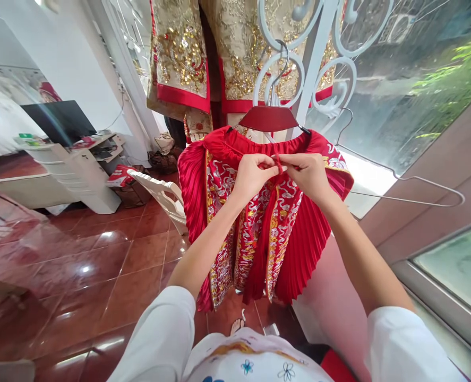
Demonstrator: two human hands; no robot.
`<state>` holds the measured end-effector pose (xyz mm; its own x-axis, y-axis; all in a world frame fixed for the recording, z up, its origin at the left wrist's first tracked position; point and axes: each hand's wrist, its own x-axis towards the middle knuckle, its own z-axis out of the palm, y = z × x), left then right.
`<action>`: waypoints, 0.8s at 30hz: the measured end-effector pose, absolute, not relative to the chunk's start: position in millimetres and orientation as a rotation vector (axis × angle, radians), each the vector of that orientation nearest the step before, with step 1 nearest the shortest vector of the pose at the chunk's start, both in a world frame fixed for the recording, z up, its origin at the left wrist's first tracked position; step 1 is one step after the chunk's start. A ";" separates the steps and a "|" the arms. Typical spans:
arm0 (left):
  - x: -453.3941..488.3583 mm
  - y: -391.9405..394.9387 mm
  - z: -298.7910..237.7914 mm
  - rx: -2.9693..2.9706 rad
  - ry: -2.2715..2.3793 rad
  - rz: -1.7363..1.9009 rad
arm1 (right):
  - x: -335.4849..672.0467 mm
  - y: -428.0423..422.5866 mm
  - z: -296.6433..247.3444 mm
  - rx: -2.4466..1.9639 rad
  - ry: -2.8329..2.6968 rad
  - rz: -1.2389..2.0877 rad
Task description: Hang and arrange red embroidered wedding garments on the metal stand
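Observation:
In front of me a red pleated skirt (307, 239) with embroidered panels hangs from a hanger (269, 118) with a red top piece. At the middle of its gathered waistband, both my hands pinch a thin red cord (280, 163). My left hand (255, 172) has thumb and fingers closed on the cord from the left. My right hand (305, 170) comes from the right with its fingertips pressed together on the same cord. The fingertips of the two hands nearly meet. Part of the cord is hidden behind the fingers.
The hanger hooks onto a white scrolled metal rack (309, 69). Behind it hangs a gold-sequined garment (243, 63) with red trim. An unused wire hanger (410, 201) dangles at right by the window. A white chair (161, 193) stands left, and further off a desk with a monitor (60, 121).

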<state>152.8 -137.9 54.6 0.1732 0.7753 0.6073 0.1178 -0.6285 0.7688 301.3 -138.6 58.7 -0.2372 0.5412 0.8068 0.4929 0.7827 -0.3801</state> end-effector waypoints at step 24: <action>120.5 -145.0 46.9 2.389 1.326 1.578 | 313.2 -134.2 45.7 -1.218 -1.717 -0.122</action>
